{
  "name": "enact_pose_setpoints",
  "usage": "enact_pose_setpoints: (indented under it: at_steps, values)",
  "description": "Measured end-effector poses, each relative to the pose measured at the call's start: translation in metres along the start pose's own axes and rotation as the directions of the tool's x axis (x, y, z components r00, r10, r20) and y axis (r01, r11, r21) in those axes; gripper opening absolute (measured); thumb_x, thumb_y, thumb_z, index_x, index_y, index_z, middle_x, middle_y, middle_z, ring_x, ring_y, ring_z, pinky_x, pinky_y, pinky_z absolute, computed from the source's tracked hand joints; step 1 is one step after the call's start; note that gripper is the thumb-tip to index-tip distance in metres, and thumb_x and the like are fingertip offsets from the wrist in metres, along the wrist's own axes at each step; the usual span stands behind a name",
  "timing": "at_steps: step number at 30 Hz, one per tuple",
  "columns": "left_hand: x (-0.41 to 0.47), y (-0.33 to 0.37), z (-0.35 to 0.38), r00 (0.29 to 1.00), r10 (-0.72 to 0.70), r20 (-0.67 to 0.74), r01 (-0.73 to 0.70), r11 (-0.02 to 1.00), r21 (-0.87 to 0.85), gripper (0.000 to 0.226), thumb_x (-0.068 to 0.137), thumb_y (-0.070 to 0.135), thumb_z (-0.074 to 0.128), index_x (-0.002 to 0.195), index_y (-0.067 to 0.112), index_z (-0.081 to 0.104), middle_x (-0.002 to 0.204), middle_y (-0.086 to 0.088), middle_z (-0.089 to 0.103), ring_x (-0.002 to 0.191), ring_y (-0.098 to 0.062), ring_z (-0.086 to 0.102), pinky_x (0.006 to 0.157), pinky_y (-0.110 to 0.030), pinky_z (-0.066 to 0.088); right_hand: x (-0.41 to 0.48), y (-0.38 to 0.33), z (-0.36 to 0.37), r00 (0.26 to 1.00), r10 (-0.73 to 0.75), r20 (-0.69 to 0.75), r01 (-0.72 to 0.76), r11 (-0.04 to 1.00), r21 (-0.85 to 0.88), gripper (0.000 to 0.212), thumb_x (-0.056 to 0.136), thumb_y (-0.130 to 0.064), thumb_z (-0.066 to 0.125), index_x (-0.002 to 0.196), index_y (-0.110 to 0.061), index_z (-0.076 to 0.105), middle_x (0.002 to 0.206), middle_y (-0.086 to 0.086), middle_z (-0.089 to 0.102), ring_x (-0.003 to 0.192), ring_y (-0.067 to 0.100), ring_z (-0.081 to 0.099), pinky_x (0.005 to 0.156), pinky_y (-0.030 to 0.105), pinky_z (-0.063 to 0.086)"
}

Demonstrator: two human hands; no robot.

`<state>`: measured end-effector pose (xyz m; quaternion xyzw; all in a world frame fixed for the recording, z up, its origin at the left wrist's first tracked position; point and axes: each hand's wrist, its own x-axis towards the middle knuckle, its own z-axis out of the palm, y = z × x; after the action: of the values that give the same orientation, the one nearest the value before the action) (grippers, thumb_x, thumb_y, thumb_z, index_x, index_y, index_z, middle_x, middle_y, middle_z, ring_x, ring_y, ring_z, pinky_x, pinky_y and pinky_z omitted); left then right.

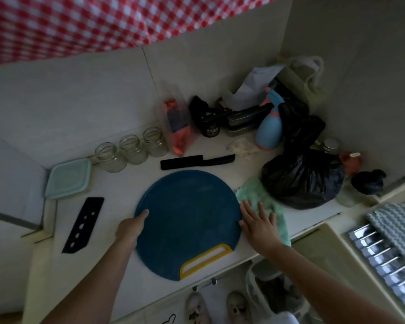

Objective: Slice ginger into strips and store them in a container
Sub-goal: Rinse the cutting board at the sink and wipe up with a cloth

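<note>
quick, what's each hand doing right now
Left hand: grips the left rim of the round blue cutting board, thumb on top.
Right hand: open, fingers flat on the fluffy green cloth.

On the desk [117,195] stood three glass jars [110,157] [133,149] [154,142], one round blue cutting board [187,218], one black knife [197,162], one black blade sheath [83,224], one teal-lidded container [68,178], one green cloth [260,195], one blue spray bottle [268,129] and two black bags [302,181] [302,127]; two pale shoes [197,307] [237,305] showed on the floor below
</note>
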<state>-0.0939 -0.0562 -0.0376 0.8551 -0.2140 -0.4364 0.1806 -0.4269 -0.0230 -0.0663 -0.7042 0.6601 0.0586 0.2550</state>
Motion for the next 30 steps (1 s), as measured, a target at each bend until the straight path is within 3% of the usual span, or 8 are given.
enact_pose_setpoints:
  at_steps: [3,7,12,16,19,22,25,30]
  values:
    - [-0.012,-0.005,-0.006,0.994,0.095,-0.062,-0.102,0.987,-0.123,0.064,0.088,0.060,0.047,0.104,0.000,0.060,0.112,-0.017,0.060,0.095,-0.032,0.057,0.080,-0.038,0.049,0.003,0.003,-0.008,1.000,-0.020,-0.007,0.020,1.000,-0.013,0.056,0.100,-0.049,0.010,0.152,-0.030,0.002,0.160,-0.010,-0.004,0.147,0.026,-0.009,0.116,0.052,-0.002]
    - [-0.030,-0.004,-0.016,0.978,0.202,-0.060,-0.210,0.918,-0.336,0.041,0.093,0.051,0.045,0.078,0.015,0.058,0.098,-0.009,0.061,0.084,-0.024,0.057,0.080,-0.037,0.048,0.013,0.017,-0.013,0.971,-0.076,-0.225,0.081,0.997,0.013,0.083,0.079,-0.057,-0.009,0.151,-0.026,0.020,0.160,0.000,0.009,0.148,0.022,0.005,0.116,0.032,-0.005]
    - [-0.024,0.010,-0.056,0.956,0.239,-0.172,-0.291,0.859,-0.421,0.048,0.094,0.045,0.050,0.117,0.004,0.060,0.110,-0.008,0.059,0.101,-0.026,0.057,0.084,-0.036,0.046,0.015,0.046,0.001,0.969,-0.102,-0.225,0.083,0.992,-0.090,0.085,0.075,-0.069,-0.029,0.146,-0.032,-0.001,0.159,-0.002,0.002,0.147,0.018,-0.003,0.112,0.026,-0.013]
    - [-0.003,0.002,-0.093,0.972,0.232,-0.025,-0.203,0.791,-0.577,0.057,0.084,0.056,0.055,0.118,0.011,0.060,0.127,-0.008,0.058,0.113,-0.029,0.055,0.090,-0.042,0.045,0.029,0.043,0.000,0.950,-0.012,-0.312,-0.010,0.998,-0.068,0.077,0.086,-0.065,-0.013,0.150,-0.031,0.015,0.157,0.009,0.019,0.145,0.026,0.021,0.114,0.031,0.009]
    - [0.009,-0.003,-0.101,0.966,0.249,0.073,-0.147,0.758,-0.636,0.040,0.095,0.050,0.039,0.113,0.021,0.059,0.133,-0.006,0.053,0.120,-0.027,0.049,0.099,-0.045,0.038,0.040,0.016,0.000,0.958,0.034,-0.286,-0.046,0.998,-0.033,0.077,0.087,-0.061,-0.008,0.152,-0.026,0.014,0.158,0.010,0.016,0.146,0.027,0.014,0.117,0.038,0.011]
    - [0.011,-0.006,-0.105,0.978,0.199,0.068,-0.112,0.766,-0.633,0.036,0.096,0.051,0.037,0.110,0.026,0.060,0.135,-0.003,0.053,0.118,-0.024,0.050,0.099,-0.042,0.038,0.038,-0.037,0.019,0.956,-0.133,-0.261,0.110,0.989,-0.101,0.069,0.095,-0.052,0.001,0.148,-0.019,0.030,0.154,0.012,0.028,0.142,0.030,0.027,0.115,0.038,0.008]
    - [0.008,-0.009,-0.110,0.971,0.227,0.072,-0.127,0.751,-0.648,0.036,0.100,0.046,0.028,0.107,0.026,0.058,0.140,-0.004,0.047,0.123,-0.024,0.045,0.103,-0.042,0.034,0.018,-0.100,0.055,0.903,-0.375,-0.210,0.344,0.924,-0.170,0.063,0.101,-0.045,0.004,0.138,-0.020,0.049,0.142,0.009,0.048,0.130,0.027,0.048,0.113,0.041,0.027]
    - [0.000,-0.007,-0.118,0.973,0.217,0.074,-0.113,0.736,-0.667,0.049,0.101,0.046,0.020,0.134,0.022,0.047,0.148,-0.001,0.038,0.136,-0.021,0.034,0.110,-0.038,0.027,-0.018,-0.102,0.078,0.818,-0.569,-0.088,0.529,0.803,-0.274,0.050,0.099,-0.051,0.022,0.141,-0.031,0.040,0.147,0.001,0.043,0.134,0.021,0.043,0.112,0.038,0.020]
